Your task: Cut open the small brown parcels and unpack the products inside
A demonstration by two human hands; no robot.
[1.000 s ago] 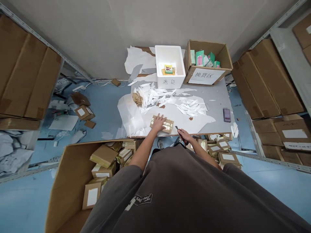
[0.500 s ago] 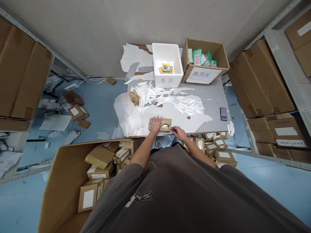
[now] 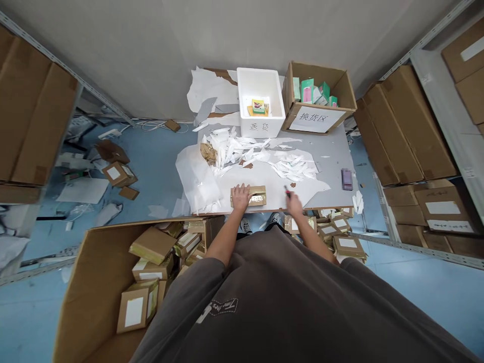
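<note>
A small cardboard box (image 3: 258, 198) wrapped in shiny tape lies near the front edge of the table (image 3: 328, 196). Resting on its left part is my left hand (image 3: 241, 196), fingers spread flat over the top. My right hand (image 3: 294, 203) is closed around a small red and black cutter (image 3: 288, 192), to the right of the box and apart from it. Behind the box lie heaps of white paper strips (image 3: 234, 148), with a crumpled brown paper (image 3: 207, 152) at their left.
At the back of the table stand a white foam box (image 3: 262, 126) and a carton (image 3: 321, 120) of green boxes. A purple phone-like object (image 3: 347, 179) lies at right. A large carton (image 3: 86, 282) at lower left holds several parcels. Stacked cartons (image 3: 408, 126) stand at right.
My right hand has moved right, away from the box, with the cutter, whose tip now points up and away. My left hand stays on the box.
</note>
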